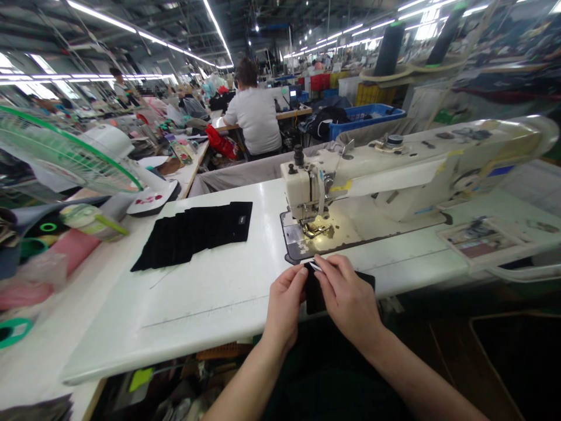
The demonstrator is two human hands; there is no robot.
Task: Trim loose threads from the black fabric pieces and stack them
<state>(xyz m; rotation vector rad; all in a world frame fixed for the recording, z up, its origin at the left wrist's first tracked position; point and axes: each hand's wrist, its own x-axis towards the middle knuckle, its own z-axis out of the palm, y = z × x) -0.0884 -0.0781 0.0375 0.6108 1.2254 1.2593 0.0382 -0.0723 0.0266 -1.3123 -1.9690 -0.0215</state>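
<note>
A piece of black fabric hangs between my two hands at the table's front edge, just before the sewing machine. My left hand pinches its upper left edge between thumb and fingers. My right hand is closed at the top edge, where a small white strip shows by the fingertips; its kind is too small to tell. More black fabric emerges right of the right hand. To the left, a fanned row of black fabric pieces lies on the white table, a small label on the end one.
The lit needle plate lies just beyond my hands. A tray of small tools is set into the table at right. At left stand a green-rimmed fan and a lidded jar. A person in white sits ahead.
</note>
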